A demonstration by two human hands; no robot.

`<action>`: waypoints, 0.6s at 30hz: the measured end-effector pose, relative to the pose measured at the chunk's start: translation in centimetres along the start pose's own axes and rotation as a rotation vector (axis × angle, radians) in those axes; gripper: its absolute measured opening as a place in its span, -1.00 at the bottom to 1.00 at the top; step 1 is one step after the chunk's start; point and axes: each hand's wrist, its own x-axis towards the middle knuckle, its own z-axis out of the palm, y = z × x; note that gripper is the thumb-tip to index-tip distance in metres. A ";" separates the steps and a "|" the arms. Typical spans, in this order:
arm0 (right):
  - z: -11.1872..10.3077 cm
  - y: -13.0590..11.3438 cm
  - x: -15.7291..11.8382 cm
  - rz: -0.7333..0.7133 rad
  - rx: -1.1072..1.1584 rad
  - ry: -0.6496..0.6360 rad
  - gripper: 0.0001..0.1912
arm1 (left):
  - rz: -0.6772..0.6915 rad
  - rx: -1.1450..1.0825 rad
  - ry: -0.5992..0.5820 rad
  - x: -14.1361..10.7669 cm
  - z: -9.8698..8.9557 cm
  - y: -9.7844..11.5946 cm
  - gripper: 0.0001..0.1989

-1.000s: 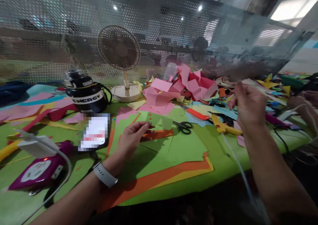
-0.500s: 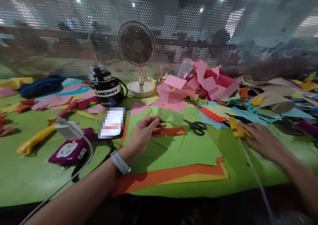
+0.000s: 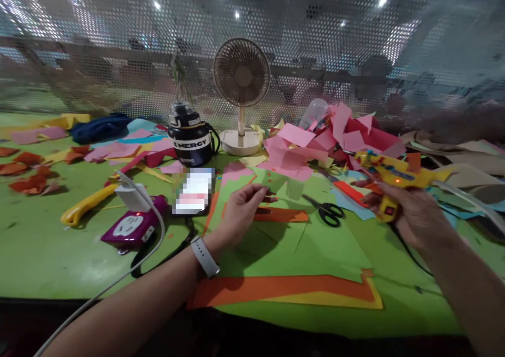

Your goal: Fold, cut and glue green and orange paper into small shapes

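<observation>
My left hand (image 3: 245, 210) is closed in a pinch above the stacked green paper sheets (image 3: 311, 254). A small light-green paper piece (image 3: 295, 189) stands out from its fingertips; the exact grip is partly hidden. Below the fingers lies an orange paper strip (image 3: 290, 215). On the right, my right hand (image 3: 418, 215) is wrapped round the grip of a yellow hot glue gun (image 3: 414, 174), raised over the table. The gun's nozzle end points left, a translucent glue stick (image 3: 475, 194) juts from its back, and a small orange light glows on its side.
Black scissors (image 3: 330, 214) lie right of the orange strip. To the left are a phone (image 3: 194, 191), a purple power socket (image 3: 136, 225) with a white charger, and a yellow-handled tool (image 3: 84, 205). A jug (image 3: 192, 144), fan (image 3: 241, 73) and pink paper scraps (image 3: 298, 135) stand behind.
My right hand has lifted the glue gun off the table and turned it so its nozzle faces left. My left hand keeps its pinch over the sheets. The view has shifted left.
</observation>
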 end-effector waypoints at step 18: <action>8.2 4.3 -3.5 -0.287 -0.360 -0.504 -0.68 | 0.013 0.068 -0.013 0.1 -0.1 0.0 -0.90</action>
